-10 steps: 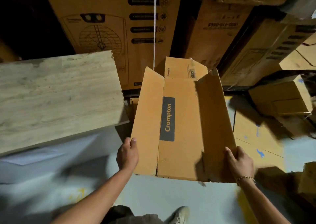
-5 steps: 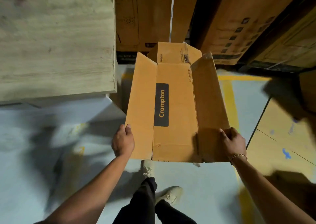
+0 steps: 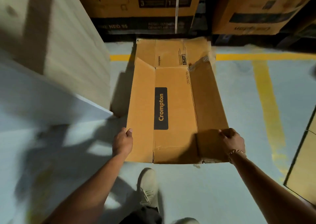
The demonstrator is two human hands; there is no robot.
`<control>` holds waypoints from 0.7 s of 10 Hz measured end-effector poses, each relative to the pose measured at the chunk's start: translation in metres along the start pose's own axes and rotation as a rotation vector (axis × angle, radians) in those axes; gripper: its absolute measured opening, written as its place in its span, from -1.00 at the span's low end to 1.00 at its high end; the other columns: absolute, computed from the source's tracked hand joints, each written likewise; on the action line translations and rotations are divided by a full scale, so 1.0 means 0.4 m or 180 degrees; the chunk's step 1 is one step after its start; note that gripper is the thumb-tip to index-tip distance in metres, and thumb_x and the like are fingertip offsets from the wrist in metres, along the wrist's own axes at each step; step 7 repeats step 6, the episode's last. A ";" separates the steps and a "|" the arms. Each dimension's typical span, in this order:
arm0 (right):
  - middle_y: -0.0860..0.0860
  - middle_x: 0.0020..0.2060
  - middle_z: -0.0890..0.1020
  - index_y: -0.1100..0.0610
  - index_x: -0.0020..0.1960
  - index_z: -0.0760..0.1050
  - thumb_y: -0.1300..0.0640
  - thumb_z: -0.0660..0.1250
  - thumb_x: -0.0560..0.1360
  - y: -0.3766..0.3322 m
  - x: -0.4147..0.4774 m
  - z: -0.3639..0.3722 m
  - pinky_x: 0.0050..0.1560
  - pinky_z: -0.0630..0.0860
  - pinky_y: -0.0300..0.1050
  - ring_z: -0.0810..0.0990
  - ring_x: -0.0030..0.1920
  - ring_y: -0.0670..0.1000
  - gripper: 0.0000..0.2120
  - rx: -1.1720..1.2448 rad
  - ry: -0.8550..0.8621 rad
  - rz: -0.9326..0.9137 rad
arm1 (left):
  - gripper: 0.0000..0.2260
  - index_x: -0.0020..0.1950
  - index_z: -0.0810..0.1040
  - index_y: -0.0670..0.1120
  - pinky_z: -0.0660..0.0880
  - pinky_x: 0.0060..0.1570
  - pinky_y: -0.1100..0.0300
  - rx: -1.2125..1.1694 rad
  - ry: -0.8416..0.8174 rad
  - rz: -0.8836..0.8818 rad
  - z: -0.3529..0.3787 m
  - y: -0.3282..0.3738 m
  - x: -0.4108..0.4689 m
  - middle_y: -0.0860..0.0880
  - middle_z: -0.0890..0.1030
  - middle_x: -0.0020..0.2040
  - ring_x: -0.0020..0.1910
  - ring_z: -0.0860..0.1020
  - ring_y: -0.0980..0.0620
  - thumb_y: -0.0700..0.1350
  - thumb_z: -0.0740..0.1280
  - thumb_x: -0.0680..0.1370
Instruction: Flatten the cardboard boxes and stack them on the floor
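Brown cardboard box (image 3: 172,104), opened out nearly flat, long axis pointing away from person. Black label (image 3: 160,108) w/ yellow "Crompton" on centre panel. L panel flat, R panel tilted up a bit, in shadow. Far-end flaps spread open, R one crumpled. Left hand (image 3: 122,142) & right hand (image 3: 233,142) grip near corners, above floor (image 3: 239,95).

flat box (image 3: 176,80): showing tan-brown all over, rt panel sitting darker in shadow; small black print near far end.
label panel (image 3: 161,108): reading as near-black strip w/ "Crompton" glowing yellow-orange.
floor (image 3: 230,104): looking pale grey-blue.
floor lines (image 3: 266,95): running yellow, paint looking patchy.
shoe (image 3: 148,187): showing light grey-beige, laces matching.
bracelet (image 3: 236,152): glinting gold, chain links.
stacked cartons (image 3: 145,1): showing brown w/ black bands & pale lettering.
cabinet (image 3: 73,56): looking off-white, blurred.
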State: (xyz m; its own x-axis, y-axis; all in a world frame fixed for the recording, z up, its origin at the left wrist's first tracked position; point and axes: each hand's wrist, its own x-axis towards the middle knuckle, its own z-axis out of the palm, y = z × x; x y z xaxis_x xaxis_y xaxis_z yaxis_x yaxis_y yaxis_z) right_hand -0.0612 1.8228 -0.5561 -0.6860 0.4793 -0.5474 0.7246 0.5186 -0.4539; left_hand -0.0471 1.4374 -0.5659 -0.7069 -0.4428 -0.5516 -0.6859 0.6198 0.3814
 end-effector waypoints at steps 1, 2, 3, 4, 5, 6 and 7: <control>0.16 0.04 0.65 0.07 0.07 0.57 -0.03 0.34 0.52 0.049 0.082 0.087 0.05 0.51 0.02 0.59 0.06 0.23 -0.78 -0.0033 -0.0060 0.0099 | -0.74 0.10 0.52 -0.21 0.48 0.01 0.00 0.0175 -0.0368 0.0046 0.082 -0.050 0.102 -0.26 0.60 0.10 0.10 0.54 -0.25 -0.02 0.20 0.65; 0.19 0.06 0.64 0.11 0.08 0.55 0.00 0.33 0.54 0.089 0.137 0.157 0.07 0.50 0.05 0.57 0.09 0.25 -0.78 -0.0059 -0.0063 0.0174 | -0.78 0.02 0.52 -0.20 0.41 -0.12 0.06 0.0169 -0.0466 0.0146 0.145 -0.086 0.167 -0.23 0.61 0.02 0.03 0.55 -0.23 -0.04 0.24 0.64; 0.20 0.09 0.62 0.12 0.16 0.52 0.08 0.29 0.55 0.122 0.165 0.205 0.03 0.50 0.02 0.57 0.05 0.24 -0.78 -0.0231 -0.0232 0.0331 | -0.79 0.07 0.54 -0.15 0.50 -0.04 0.04 0.0140 -0.0439 0.0086 0.176 -0.112 0.200 -0.20 0.63 0.05 0.03 0.57 -0.20 -0.02 0.26 0.62; 0.17 0.15 0.61 0.09 0.29 0.44 0.02 0.33 0.53 0.129 0.142 0.191 0.03 0.53 -0.02 0.61 0.02 0.19 -0.64 -0.0204 -0.0536 0.0622 | -0.70 0.25 0.49 -0.05 0.53 0.08 -0.02 0.0012 -0.0624 -0.0038 0.159 -0.116 0.181 -0.07 0.62 0.17 0.12 0.57 -0.15 0.07 0.30 0.59; 0.14 0.27 0.56 0.12 0.37 0.38 -0.08 0.35 0.52 0.112 0.082 0.132 0.09 0.43 -0.05 0.53 0.21 0.20 -0.51 -0.0493 -0.0784 0.0412 | -0.55 0.42 0.39 -0.03 0.45 0.21 0.03 -0.0077 -0.0705 0.0058 0.092 -0.093 0.108 -0.03 0.55 0.33 0.26 0.52 -0.10 0.10 0.31 0.59; 0.09 0.32 0.53 0.11 0.39 0.36 -0.05 0.34 0.54 0.065 -0.011 0.046 0.24 0.42 0.00 0.50 0.29 0.15 -0.51 -0.0683 -0.0877 -0.0003 | -0.54 0.45 0.36 0.01 0.44 0.20 0.04 0.0186 -0.0512 0.0310 0.002 -0.065 0.026 0.02 0.51 0.37 0.24 0.53 -0.05 0.12 0.28 0.59; 0.09 0.32 0.53 0.11 0.39 0.36 -0.05 0.34 0.54 0.065 -0.011 0.046 0.24 0.42 0.00 0.50 0.29 0.15 -0.51 -0.0683 -0.0877 -0.0003 | -0.54 0.45 0.36 0.01 0.44 0.20 0.04 0.0186 -0.0512 0.0310 0.002 -0.065 0.026 0.02 0.51 0.37 0.24 0.53 -0.05 0.12 0.28 0.59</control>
